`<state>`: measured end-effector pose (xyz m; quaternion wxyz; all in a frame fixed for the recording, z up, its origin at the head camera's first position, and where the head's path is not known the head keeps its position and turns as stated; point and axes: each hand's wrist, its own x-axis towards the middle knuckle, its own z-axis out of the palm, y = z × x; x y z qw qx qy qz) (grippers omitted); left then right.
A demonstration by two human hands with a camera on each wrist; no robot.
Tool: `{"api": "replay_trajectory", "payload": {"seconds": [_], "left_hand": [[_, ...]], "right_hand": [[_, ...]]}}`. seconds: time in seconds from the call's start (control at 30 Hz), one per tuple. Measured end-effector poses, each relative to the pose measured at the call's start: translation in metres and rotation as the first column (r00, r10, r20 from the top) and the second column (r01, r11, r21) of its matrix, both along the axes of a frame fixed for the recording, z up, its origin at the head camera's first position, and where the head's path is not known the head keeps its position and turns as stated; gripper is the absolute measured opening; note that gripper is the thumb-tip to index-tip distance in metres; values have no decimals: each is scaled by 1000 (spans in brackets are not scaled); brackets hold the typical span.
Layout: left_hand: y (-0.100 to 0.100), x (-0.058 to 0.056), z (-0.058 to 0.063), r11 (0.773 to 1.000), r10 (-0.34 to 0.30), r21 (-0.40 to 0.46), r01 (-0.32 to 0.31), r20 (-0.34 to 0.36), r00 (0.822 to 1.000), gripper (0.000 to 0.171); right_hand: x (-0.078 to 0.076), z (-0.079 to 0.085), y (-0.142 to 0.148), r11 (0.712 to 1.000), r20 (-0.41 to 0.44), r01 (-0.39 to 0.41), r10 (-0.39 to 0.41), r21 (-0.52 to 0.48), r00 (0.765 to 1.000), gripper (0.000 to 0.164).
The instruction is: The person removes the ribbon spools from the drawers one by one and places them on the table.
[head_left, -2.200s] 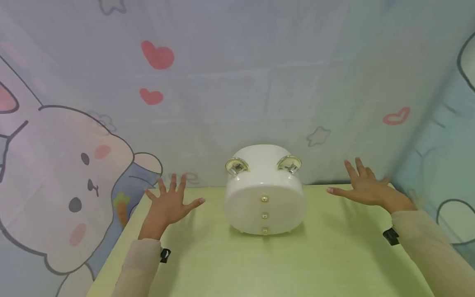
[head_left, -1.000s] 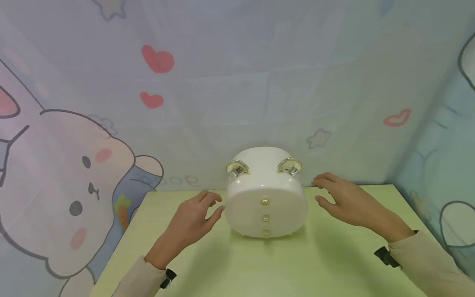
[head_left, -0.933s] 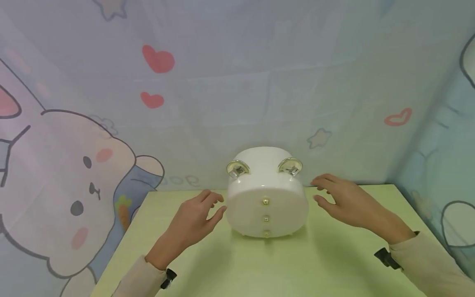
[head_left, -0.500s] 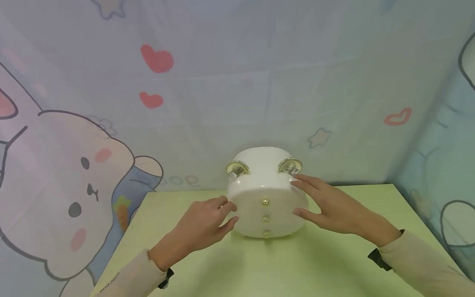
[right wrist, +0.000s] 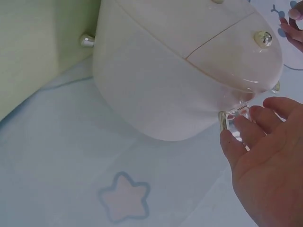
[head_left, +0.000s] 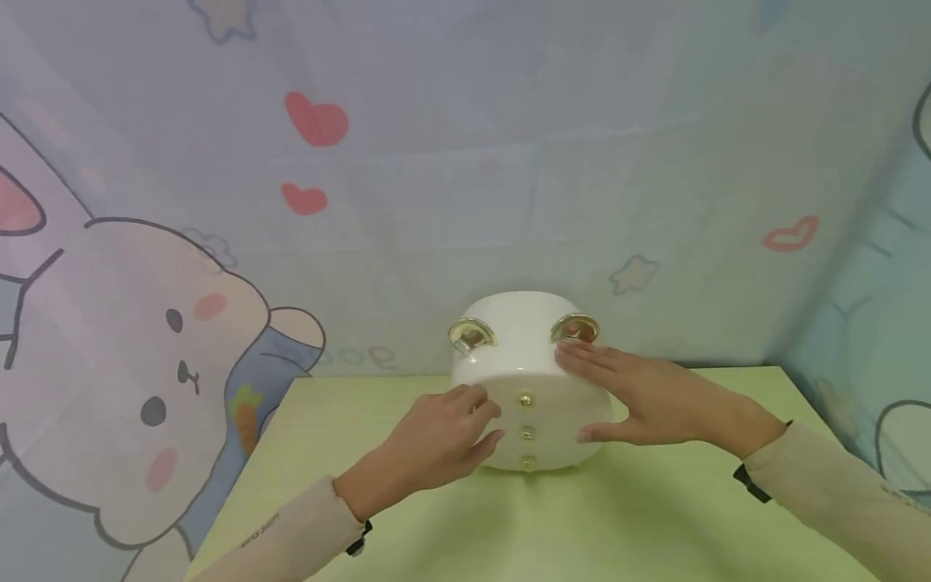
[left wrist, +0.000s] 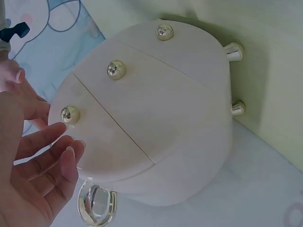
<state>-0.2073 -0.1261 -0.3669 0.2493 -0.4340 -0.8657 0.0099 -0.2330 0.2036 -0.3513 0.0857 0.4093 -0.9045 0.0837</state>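
A glossy white rounded jewelry box [head_left: 516, 347] stands on the table near the back wall. Down its front run three gold ball knobs, the top knob [head_left: 525, 400] included; the left wrist view shows thin seams between drawer fronts [left wrist: 142, 90]. Two gold ear-shaped ornaments, the left ear [head_left: 471, 333] among them, sit on top. My left hand [head_left: 440, 436] is before the front's left side, fingers loosely bent near the top knob, holding nothing. My right hand [head_left: 647, 400] reaches over the upper right, its fairly straight fingers by the right ear [right wrist: 232, 123]; contact is unclear.
The pale green table [head_left: 407, 525] extends in front of the box and to both sides. Close behind it hangs a printed cloth wall [head_left: 436, 202] with hearts, stars and a rabbit; another printed cloth [head_left: 887, 323] bounds the right side. Short gold feet [left wrist: 234, 52] support the box.
From wide apart with spread fingers, both hands have come inward to the jewelry box. The left fingers have bent, and the right hand now overlaps the box's upper right. The box stays in place.
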Motion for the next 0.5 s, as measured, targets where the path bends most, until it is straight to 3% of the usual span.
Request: {"api": "replay_trajectory", "payload": {"seconds": [0.13,0.33,0.5], "left_hand": [[8,-2,1,1000,11,-18,-12,-17,1000,20],[22,-3,-5,1000,-12,27,12,23,1000,22],[29,-6,-7,998,-31,50,30,15,999,28]], "right_hand": [[-4,6,-2,999,7,-18,18,39,1000,92],[-5,10,-4,994,31,-11,8,110,999,97],[-4,11,-4,992,-20,-22,25,125,999,97]]}}
